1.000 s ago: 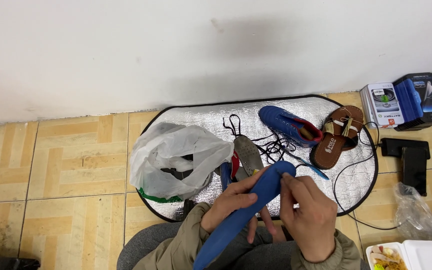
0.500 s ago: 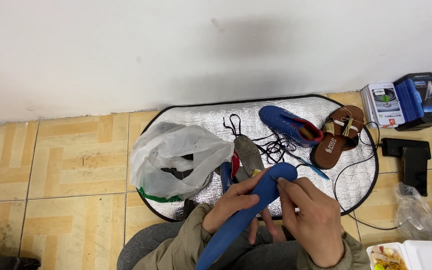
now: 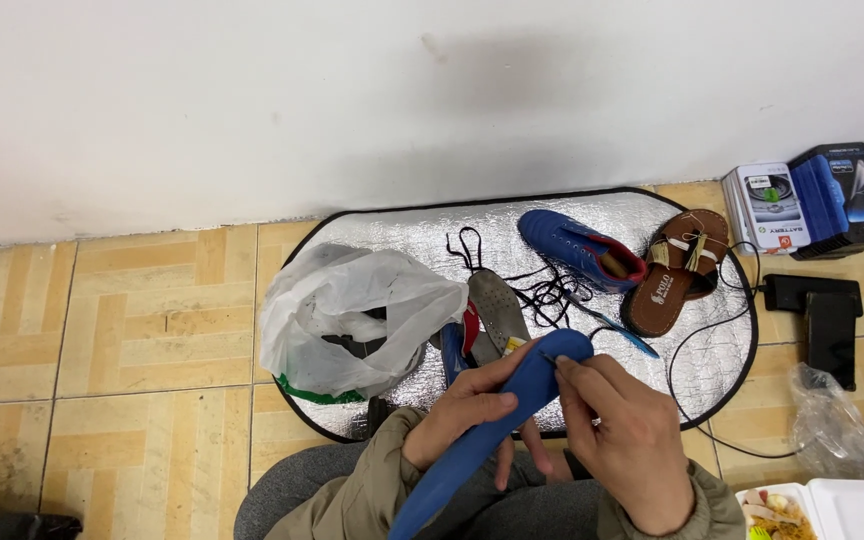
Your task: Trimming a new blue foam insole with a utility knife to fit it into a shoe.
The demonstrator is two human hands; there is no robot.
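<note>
I hold a long blue shoe insole (image 3: 497,425) over my lap, its tip pointing up and away. My left hand (image 3: 467,410) grips it from the left side. My right hand (image 3: 627,435) pinches a thin needle-like thing at the insole's tip. Just beyond lie a grey insole (image 3: 497,305) and a blue shoe with red lining (image 3: 577,245) among loose black laces (image 3: 542,285), all on a silver foil mat (image 3: 392,225).
A white plastic bag (image 3: 352,315) sits on the mat's left. A brown sandal (image 3: 677,270) lies at its right. Boxes (image 3: 812,200), a black device (image 3: 822,310) with a cable, a clear bag (image 3: 832,425) and an open food box (image 3: 832,510) stand to the right. A white wall is behind.
My right hand's fingers have shifted up to the insole's tip. The insole and left hand have barely moved.
</note>
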